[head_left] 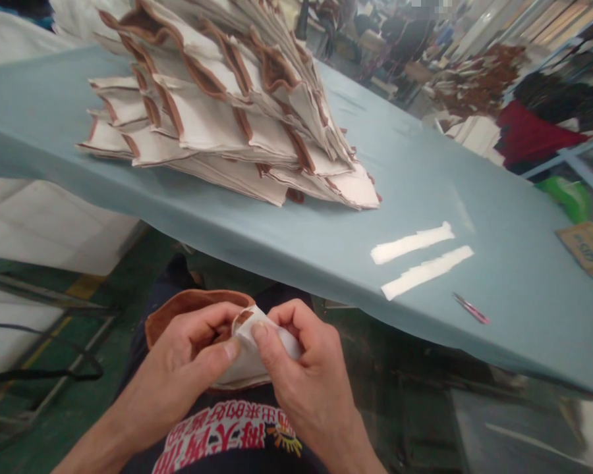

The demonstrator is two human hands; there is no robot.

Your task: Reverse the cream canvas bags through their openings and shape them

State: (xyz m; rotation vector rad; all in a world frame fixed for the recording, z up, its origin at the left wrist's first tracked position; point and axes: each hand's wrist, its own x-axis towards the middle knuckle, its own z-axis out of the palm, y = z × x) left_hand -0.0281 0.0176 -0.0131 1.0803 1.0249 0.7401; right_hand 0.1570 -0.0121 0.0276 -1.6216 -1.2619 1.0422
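Over my lap is a brown and white fabric piece (197, 304), its brown band curving up at the left and its white part between my hands. My left hand (192, 359) pinches the edge of the white part, thumb on top. Close beside it, my right hand (306, 362) grips the same white part with the thumb pressed on it and the fingers curled under. The underside of the piece is partly hidden by both hands.
A blue-green table (336, 257) bears a tall pile of white pieces with brown edging (212, 125), two white strips (427, 270) and small pink-handled snips (471, 308). At the right lie a cardboard piece (588, 247) and a green object (568, 196).
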